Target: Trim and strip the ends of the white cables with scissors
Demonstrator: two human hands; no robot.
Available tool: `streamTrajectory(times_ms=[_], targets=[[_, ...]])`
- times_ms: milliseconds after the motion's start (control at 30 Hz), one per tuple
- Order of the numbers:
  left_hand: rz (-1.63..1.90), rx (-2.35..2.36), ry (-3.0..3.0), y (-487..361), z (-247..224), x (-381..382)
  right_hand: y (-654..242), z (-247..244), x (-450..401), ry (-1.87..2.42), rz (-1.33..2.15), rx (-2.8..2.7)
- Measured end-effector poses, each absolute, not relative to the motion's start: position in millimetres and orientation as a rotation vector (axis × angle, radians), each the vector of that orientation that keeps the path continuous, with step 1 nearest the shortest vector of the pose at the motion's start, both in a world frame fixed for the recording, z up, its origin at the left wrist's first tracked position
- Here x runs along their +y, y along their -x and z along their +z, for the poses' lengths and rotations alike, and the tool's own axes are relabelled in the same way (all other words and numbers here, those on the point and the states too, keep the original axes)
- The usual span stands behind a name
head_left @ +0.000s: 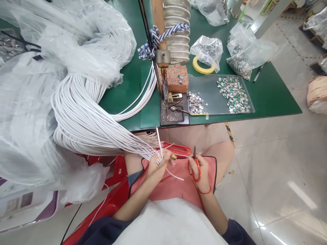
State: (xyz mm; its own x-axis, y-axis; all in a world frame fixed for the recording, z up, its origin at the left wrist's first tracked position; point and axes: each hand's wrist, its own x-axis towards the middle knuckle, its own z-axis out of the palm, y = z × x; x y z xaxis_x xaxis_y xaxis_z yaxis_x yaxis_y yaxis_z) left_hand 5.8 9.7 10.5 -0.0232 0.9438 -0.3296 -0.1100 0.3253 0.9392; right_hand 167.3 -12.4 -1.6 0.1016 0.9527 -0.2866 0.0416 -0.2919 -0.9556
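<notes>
My left hand (160, 161) is closed around the ends of several white cables (130, 141), above my lap. One cable end stands up from the fist, and another loose end hangs down to the right. A yellowish covering shows on one left fingertip. My right hand (201, 170), just to the right, grips red-handled scissors (194, 166) with the dark blades pointing up. The scissors are apart from the cables. The thick cable bundle sweeps left into clear plastic wrapping (84, 37). A pink apron (168, 187) covers my lap under both hands.
On the green table (276, 92) stand a brick (176, 80), a soldering fixture (165, 85) and a tray (212, 85) of small metal and green parts. A ribbed duct (176, 30) hangs above. Yellow tape (203, 66) and bags of parts (241, 64) lie behind. A red stool (109, 207) is below.
</notes>
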Motion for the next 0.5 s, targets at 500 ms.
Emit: streamTrajectory(times_ms=[500], targets=[[1.025,1.2,-0.857,-11,6,8,-156,19,-20,1.38,1.345,-1.245]])
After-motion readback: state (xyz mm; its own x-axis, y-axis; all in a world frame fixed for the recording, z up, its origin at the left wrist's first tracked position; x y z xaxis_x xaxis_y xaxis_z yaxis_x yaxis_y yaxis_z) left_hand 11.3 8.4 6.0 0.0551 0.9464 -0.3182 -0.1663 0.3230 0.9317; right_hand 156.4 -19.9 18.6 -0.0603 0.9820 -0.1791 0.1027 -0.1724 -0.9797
